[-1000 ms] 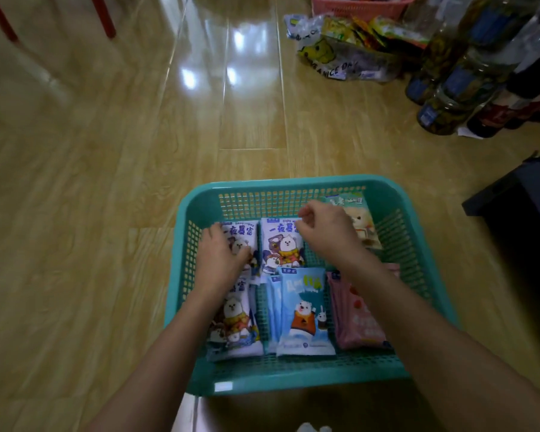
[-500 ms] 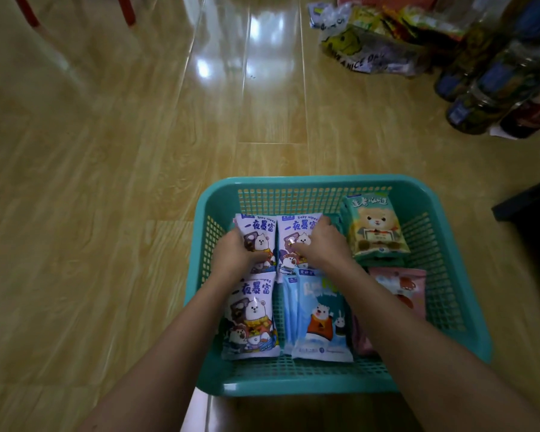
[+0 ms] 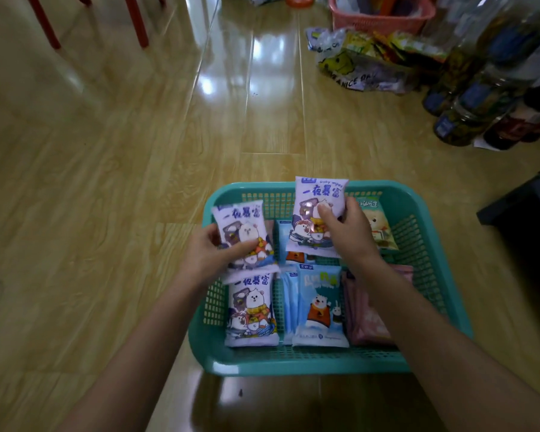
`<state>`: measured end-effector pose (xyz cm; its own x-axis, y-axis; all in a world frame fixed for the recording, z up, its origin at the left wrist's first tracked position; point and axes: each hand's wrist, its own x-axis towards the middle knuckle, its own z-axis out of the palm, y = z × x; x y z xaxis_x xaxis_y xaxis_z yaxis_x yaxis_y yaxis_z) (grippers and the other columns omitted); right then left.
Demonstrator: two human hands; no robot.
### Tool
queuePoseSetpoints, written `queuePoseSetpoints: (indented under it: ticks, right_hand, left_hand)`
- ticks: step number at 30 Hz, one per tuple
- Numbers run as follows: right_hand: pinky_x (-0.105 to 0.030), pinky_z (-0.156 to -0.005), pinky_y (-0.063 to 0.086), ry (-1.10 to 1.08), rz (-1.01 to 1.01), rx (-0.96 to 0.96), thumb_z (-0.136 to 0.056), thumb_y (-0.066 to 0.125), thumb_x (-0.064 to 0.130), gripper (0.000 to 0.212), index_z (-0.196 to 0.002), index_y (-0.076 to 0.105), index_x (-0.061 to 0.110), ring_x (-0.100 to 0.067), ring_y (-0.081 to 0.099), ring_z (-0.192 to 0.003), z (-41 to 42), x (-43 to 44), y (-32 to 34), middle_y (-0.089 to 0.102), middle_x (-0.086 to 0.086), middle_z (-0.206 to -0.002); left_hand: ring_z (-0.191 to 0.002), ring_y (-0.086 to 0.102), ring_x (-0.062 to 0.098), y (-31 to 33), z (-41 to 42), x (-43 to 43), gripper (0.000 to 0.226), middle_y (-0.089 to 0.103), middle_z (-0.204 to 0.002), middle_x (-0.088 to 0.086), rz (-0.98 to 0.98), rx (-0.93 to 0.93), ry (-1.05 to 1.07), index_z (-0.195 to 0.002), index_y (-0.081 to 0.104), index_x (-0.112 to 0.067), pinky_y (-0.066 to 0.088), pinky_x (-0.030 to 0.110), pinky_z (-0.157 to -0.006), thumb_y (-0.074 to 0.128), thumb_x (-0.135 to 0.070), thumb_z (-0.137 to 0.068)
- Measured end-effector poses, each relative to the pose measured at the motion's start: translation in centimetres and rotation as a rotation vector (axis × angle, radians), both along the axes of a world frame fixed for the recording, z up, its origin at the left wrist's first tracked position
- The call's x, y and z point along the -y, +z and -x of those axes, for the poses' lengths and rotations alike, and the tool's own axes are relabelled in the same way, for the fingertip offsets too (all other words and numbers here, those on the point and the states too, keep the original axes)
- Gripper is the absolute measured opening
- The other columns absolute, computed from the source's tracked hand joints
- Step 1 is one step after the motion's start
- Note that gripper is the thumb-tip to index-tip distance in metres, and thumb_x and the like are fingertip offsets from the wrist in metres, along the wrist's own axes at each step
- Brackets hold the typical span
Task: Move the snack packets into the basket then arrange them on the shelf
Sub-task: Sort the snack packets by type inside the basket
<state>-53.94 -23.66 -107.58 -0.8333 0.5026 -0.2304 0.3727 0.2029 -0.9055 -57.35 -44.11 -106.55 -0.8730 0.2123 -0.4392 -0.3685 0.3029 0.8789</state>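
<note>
Holding one lavender snack packet in each hand, we are keeping both just above the teal basket (image 3: 293, 366), which is sitting on the wooden floor (image 3: 106, 182). Our left hand (image 3: 206, 260) is pinching the left lavender packet (image 3: 243, 229) with the thumb across its lower front. Our right hand (image 3: 349, 235) is gripping the right lavender packet (image 3: 318, 207) the same way, a little higher and over the far half of the basket.

We are judging that loading is done and that the matching packets are being taken up for the shelf, which is not showing anywhere in this view. To do it well, we are aiming to keep the grips light so that nothing inside gets crushed, to keep the printed fronts upright and facing us, and to carry the same design together so the pair goes side by side.

Counting, we are finding three lavender packets: two in hand and a third lavender packet (image 3: 251, 310) lying flat at the near left. We are seeing at least two blue packets (image 3: 320, 307) beside it and another half hidden behind. We are also seeing one green packet (image 3: 378, 226) at the far right and one pink packet (image 3: 365, 322) under our right forearm. Whether more are lying beneath the pink one, we cannot tell.
</note>
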Motion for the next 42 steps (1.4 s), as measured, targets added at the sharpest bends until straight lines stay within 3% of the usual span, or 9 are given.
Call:
queuePoseSetpoints:
  ticks: [7,10,15,19,24,27,31,37,42]
  right_hand:
    - [-0.052,-0.091,0.049,0.123,0.147,0.062,-0.094,0.054,0.025,0.015,-0.104,0.049,0.016,-0.029,0.060,-0.102,-3.0,1.3,1.3,0.060,-0.011,-0.110]
    - [-0.051,-0.093,0.049,0.149,0.205,0.109,-0.093,0.055,0.025,0.017,-0.107,0.051,0.015,-0.027,0.061,-0.103,-3.9,1.5,1.6,0.061,-0.010,-0.113]
    - [-0.046,-0.094,0.049,0.145,0.228,0.179,-0.093,0.054,0.026,0.021,-0.108,0.051,0.013,-0.025,0.061,-0.102,-5.4,2.5,1.4,0.061,-0.009,-0.111]
    - [-0.045,-0.092,0.050,0.150,0.239,0.213,-0.093,0.054,0.025,0.017,-0.106,0.049,0.016,-0.024,0.061,-0.100,-5.8,4.1,0.9,0.061,-0.008,-0.109]
    - [-0.037,-0.076,0.050,0.271,0.246,0.295,-0.092,0.053,0.016,0.019,-0.109,0.048,0.012,-0.023,0.060,-0.085,-6.0,6.9,-0.1,0.061,-0.013,-0.107]
    - [-0.040,-0.084,0.053,0.318,0.183,0.336,-0.089,0.059,0.019,0.027,-0.111,0.050,0.007,-0.026,0.063,-0.093,-6.1,8.3,-1.1,0.064,-0.011,-0.109]
    - [-0.026,-0.068,0.040,0.403,-0.158,0.388,-0.085,0.062,0.031,0.024,-0.095,0.052,0.012,-0.018,0.057,-0.083,-6.0,8.9,-1.7,0.065,-0.007,-0.100]
    - [-0.028,-0.064,0.040,0.516,-0.475,0.390,-0.082,0.061,0.048,0.037,-0.085,0.044,0.016,-0.024,0.058,-0.084,-5.4,8.9,-1.3,0.060,-0.006,-0.088]
    - [-0.033,-0.070,0.046,0.440,-0.493,0.341,-0.086,0.055,0.050,0.036,-0.094,0.050,0.016,-0.021,0.057,-0.087,-3.2,6.1,-0.3,0.059,-0.003,-0.092]
  left_hand:
    - [-0.061,0.061,0.006,-2.9,-5.3,1.6,0.026,0.071,-0.076,-0.005,0.326,-0.020,-0.157,-0.082,0.067,-0.016,0.051,0.027,-0.065,0.085,-0.019,-0.064]
    - [-0.066,0.059,0.006,-2.9,-6.3,1.3,0.028,0.065,-0.081,-0.008,0.470,-0.129,-0.214,-0.091,0.062,-0.018,0.042,0.010,-0.053,0.080,-0.025,-0.070]
    - [-0.097,0.060,0.026,-2.5,-7.1,0.5,0.045,0.064,-0.105,0.008,0.975,-0.312,-0.477,-0.098,0.051,-0.012,0.042,0.030,-0.070,0.057,-0.054,-0.083]
    - [-0.102,0.060,0.027,-2.0,-7.3,0.5,0.046,0.062,-0.111,0.009,1.124,-0.401,-0.574,-0.104,0.053,-0.013,0.046,0.035,-0.077,0.044,-0.056,-0.089]
    - [-0.093,0.062,0.029,0.2,-5.5,3.5,0.027,0.066,-0.101,0.007,1.068,-0.447,-0.459,-0.097,0.055,-0.015,0.045,0.034,-0.068,0.039,-0.037,-0.095]
    - [-0.085,0.061,0.030,0.9,-4.3,5.3,0.022,0.067,-0.092,0.006,0.927,-0.524,-0.308,-0.091,0.058,-0.014,0.047,0.037,-0.066,0.044,-0.030,-0.093]
    - [-0.079,0.060,0.026,1.1,-3.3,5.4,0.016,0.067,-0.086,0.001,0.828,-0.574,-0.219,-0.087,0.059,-0.016,0.046,0.036,-0.063,0.049,-0.028,-0.091]
    - [-0.075,0.058,0.022,0.7,-2.6,3.9,0.011,0.066,-0.084,0.004,0.707,-0.576,-0.237,-0.087,0.061,-0.010,0.046,0.037,-0.068,0.054,-0.019,-0.089]
    - [-0.075,0.053,0.013,-0.1,-0.8,0.7,0.011,0.063,-0.091,0.002,0.654,-0.539,-0.272,-0.093,0.059,-0.010,0.031,0.016,-0.055,0.051,-0.018,-0.092]
